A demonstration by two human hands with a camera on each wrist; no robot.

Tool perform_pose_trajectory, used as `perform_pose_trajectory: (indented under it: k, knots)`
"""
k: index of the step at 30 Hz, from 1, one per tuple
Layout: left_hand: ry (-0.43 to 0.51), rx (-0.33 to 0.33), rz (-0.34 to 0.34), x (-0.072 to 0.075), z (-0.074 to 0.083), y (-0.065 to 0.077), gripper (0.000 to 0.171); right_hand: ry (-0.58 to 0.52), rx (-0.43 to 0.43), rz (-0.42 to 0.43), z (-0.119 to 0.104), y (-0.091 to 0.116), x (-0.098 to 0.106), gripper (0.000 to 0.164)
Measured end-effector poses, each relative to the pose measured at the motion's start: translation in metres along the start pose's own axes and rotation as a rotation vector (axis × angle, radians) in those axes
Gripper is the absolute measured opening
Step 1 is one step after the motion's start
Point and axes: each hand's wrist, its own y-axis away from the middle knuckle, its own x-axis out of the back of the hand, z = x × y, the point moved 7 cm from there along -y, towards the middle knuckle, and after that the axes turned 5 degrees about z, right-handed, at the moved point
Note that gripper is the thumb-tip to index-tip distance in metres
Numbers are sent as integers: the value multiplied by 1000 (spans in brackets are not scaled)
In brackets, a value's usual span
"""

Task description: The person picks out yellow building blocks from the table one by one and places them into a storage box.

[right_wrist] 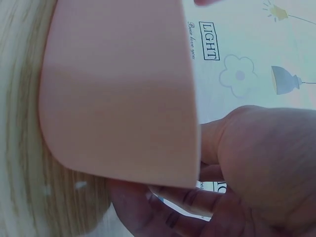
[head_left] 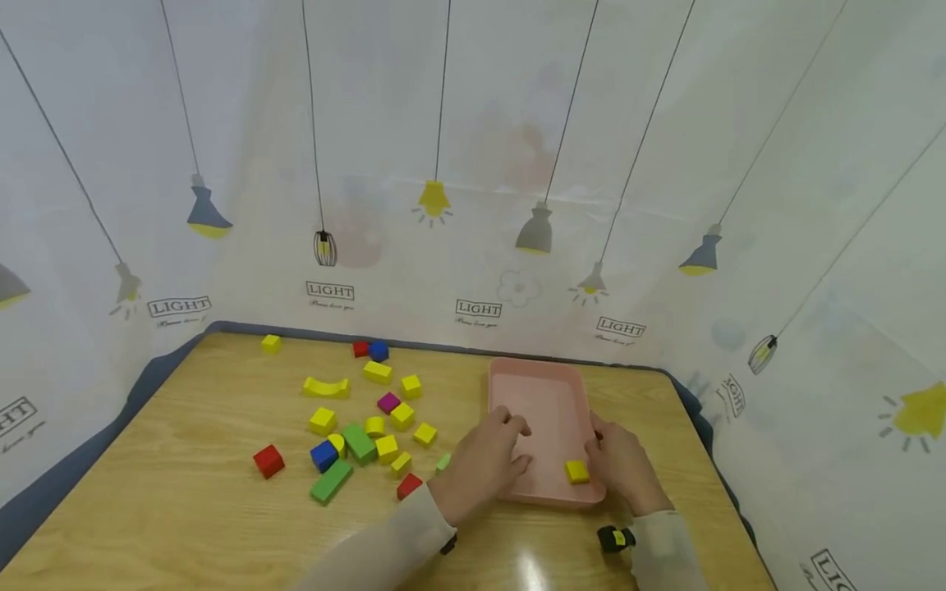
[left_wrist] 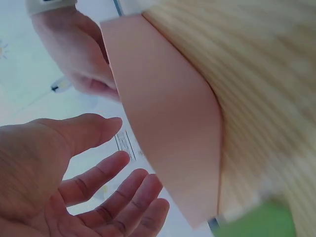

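Observation:
A pink tray (head_left: 543, 410) lies on the table, with one yellow block (head_left: 576, 471) inside near its close right corner. Over the tray's left side hovers my left hand (head_left: 479, 461), fingers loosely bent and holding nothing. In the left wrist view its fingers (left_wrist: 106, 170) spread beside the tray wall (left_wrist: 168, 108). My right hand (head_left: 628, 469) grips the tray's right edge. Seen from the right wrist, the thumb goes behind the rim while the fingers (right_wrist: 187, 200) curl against the wall's outer side (right_wrist: 123, 108).
Left of the tray, loose blocks are scattered: several yellow ones (head_left: 322, 421), green bars (head_left: 331, 482), red blocks (head_left: 269, 461), a blue block (head_left: 324, 455) and a purple one (head_left: 388, 402). A lamp-printed curtain (head_left: 399, 123) surrounds the wooden table (head_left: 222, 525).

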Motion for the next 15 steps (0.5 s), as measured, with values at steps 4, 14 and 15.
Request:
perform_pose_trajectory:
  k: [4, 14, 15]
  knots:
    - [14, 88, 5, 15, -21, 3, 36, -5, 3, 4, 1, -1, 1, 63]
    - [-106, 185, 82, 57, -80, 13, 44, 39, 87, 51, 1, -1, 3, 61]
    - [-113, 199, 85, 60, -86, 15, 46, 36, 93, 48, 0, 0, 3, 61]
